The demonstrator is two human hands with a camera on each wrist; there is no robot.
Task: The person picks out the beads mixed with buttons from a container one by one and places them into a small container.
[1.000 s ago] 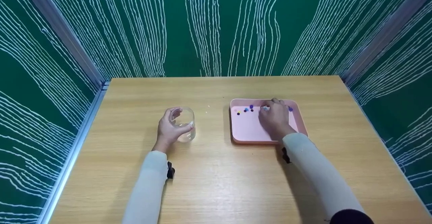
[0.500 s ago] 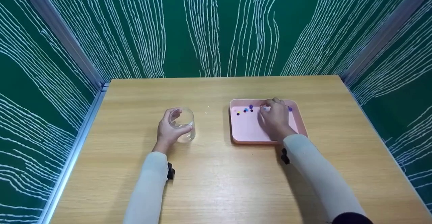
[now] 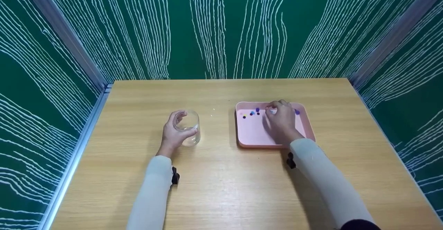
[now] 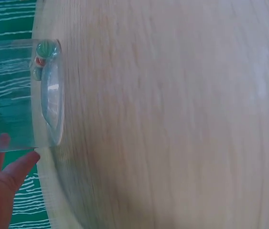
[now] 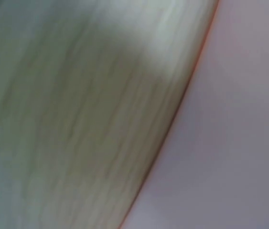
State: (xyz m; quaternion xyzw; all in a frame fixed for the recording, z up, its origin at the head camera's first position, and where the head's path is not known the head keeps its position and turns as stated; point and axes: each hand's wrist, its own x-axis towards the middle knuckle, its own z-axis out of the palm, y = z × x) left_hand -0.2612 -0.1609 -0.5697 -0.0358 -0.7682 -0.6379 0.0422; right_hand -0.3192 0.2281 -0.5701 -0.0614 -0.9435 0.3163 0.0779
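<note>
The left hand point(image 3: 173, 133) is wrapped round a clear glass point(image 3: 188, 127) standing upright on the wooden table point(image 3: 221, 181), at about nine o'clock from the pink tray point(image 3: 249, 133). Its fingers point(image 4: 22, 164) curl against the wall of the glass. In the left wrist view one or two small beads point(image 4: 42, 53) seem to lie at the bottom of the glass, green with a touch of red.

The right hand point(image 3: 282, 121) hovers low over the far part of the tray, fingers bent down and bunched at a pale bead point(image 3: 272, 111) near the twelve o'clock rim. I cannot tell whether they have it pinched or only touch it. More coloured beads point(image 3: 254, 112) are scattered along that far edge, at ten o'clock from the hand, and one purple bead point(image 3: 297, 112) lies just at its two o'clock side.

Over the last second almost nothing has shifted: the glass stands in the same spot, and the right hand has only worked its fingertips slightly at the same bead. I judge the pick-up to be underway, not finished.
</note>
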